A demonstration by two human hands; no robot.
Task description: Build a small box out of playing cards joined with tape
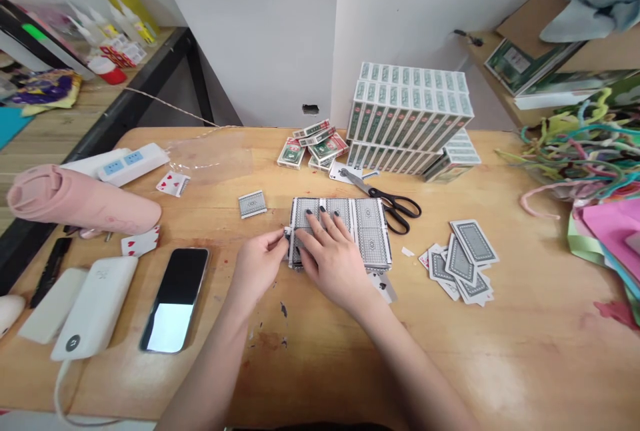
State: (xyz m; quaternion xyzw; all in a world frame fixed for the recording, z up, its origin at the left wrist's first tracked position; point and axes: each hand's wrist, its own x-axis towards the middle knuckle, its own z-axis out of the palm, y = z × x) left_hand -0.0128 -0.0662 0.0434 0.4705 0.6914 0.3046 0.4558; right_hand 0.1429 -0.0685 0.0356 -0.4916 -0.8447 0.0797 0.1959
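A wooden table is seen from above. A tall wall of boxed card packs is stacked at its back; if the table were jolted, the upper tier could be toppled. In front, at the middle of the table, lies a flat panel faced with grey-patterned card backs. The right hand is spread flat on it, fingers extended, nothing grasped. By the left hand the panel's left edge is pinched between thumb and fingers; whether a separate strip is held there cannot be told. The edge could be creased or torn by too hard a pinch, and the panel could be skewed if the right hand's pressure were eased. Black-handled scissors lie just beside the panel's far right corner and could be knocked by a sideways slide. Dark scraps near the left forearm could be caught underneath.

Green labels are carried by the boxed packs, their lettering too small to be read. Red hearts are shown on a face-up card at the left; black pips on a card at the panel's near edge.
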